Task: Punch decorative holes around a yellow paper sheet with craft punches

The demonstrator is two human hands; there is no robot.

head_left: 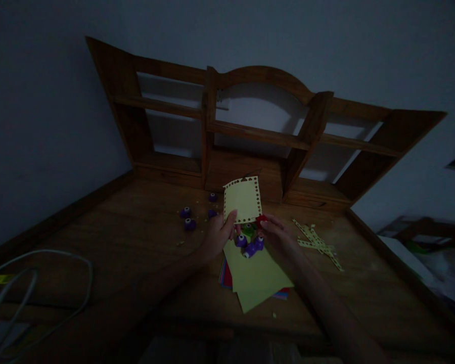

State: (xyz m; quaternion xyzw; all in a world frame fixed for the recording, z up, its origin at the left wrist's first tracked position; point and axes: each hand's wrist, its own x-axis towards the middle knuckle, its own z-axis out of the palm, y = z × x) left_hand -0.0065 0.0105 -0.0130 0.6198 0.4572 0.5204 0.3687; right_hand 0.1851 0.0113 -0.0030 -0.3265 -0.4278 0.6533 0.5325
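Note:
My left hand [220, 233] pinches the lower left edge of a yellow sheet of paper [242, 199], its thumb on top. Small shapes are punched along the sheet's edges. My right hand [282, 236] is closed on a small red craft punch [261, 220] at the sheet's lower right corner. Just below the hands lie a green punch [249, 230] and several purple punches [251, 248]. They rest on more yellow sheets [260, 278], with coloured paper [226, 275] stacked underneath.
More purple punches [189, 224] stand to the left on the wooden desk [144, 227]. Punched yellow strips [316, 241] lie crossed at the right. A wooden shelf unit [250, 132] rises behind. A white cable [89, 273] loops at the left. Paper bits are scattered about.

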